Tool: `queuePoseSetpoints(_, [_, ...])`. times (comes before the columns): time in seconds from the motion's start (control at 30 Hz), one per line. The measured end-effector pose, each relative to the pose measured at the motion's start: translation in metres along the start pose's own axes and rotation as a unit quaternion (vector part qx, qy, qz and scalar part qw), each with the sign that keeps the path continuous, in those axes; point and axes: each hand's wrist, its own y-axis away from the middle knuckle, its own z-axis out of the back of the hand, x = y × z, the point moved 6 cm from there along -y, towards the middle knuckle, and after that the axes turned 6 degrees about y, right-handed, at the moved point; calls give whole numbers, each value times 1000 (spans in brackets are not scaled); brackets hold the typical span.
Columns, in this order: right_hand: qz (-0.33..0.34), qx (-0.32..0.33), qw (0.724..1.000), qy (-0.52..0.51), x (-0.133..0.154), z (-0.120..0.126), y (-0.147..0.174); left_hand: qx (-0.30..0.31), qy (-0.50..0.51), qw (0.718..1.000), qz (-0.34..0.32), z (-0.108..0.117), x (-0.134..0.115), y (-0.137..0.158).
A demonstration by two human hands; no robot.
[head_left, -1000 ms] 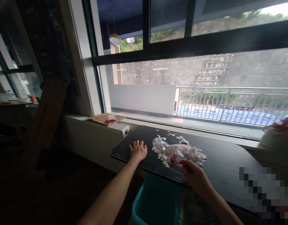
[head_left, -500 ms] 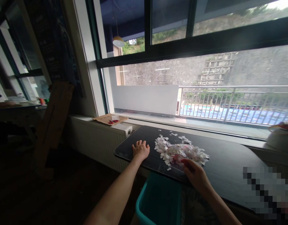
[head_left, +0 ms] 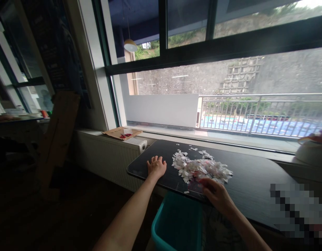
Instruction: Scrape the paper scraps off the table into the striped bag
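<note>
On the dark tabletop [head_left: 244, 177] in front of you sits a loose heap of paper scraps [head_left: 201, 169], mostly white with some pink pieces mixed in, spread across the middle of the surface with a few strays toward the window side and one near the front edge. Your left hand [head_left: 156, 166] lies flat on the table just beside the heap's left end, palm down, fingers spread and holding nothing. Your right hand [head_left: 215, 193] is at the near edge of the heap, fingers curled and touching the scraps closest to you; whether it has any pinched between its fingers, you cannot tell from this view. Below the table's front edge, between your two forearms, stands a teal bin [head_left: 176, 223], its open top under the edge where the right hand works. To the left along the sill, a flat piece of cardboard [head_left: 121, 132] lies with something red on it, next to a small white box [head_left: 136, 142]. At the far right a white bowl-like vessel [head_left: 311, 152] rests on the sill, well apart from the heap.
</note>
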Motion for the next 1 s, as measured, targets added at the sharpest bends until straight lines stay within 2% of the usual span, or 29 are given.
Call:
queuePoseSetpoints(0.13, [15, 16, 1000, -6, 4, -3, -1, -1, 0, 1000, 2, 0, 0, 0])
queuePoseSetpoints(0.27, [6, 15, 998, 56, -2, 2, -2, 6, 0, 1000, 0, 1, -1, 0])
queuePoseSetpoints(0.43, [-48, -42, 994, 92, -25, 41, 21, 12, 0, 1000, 2, 1, -1, 0])
queuePoseSetpoints(0.6, [-79, -64, 989, 112, -41, 76, 52, 18, 1, 1000, 3, 1, -1, -1])
queuePoseSetpoints(0.8, [-46, -85, 983, 156, -36, 77, 55, 16, -5, 1000, 5, 1, 0, -3])
queuePoseSetpoints(1.0, [19, -76, 980, 180, -26, 76, 68, 10, -15, 1000, 4, 0, 0, -4])
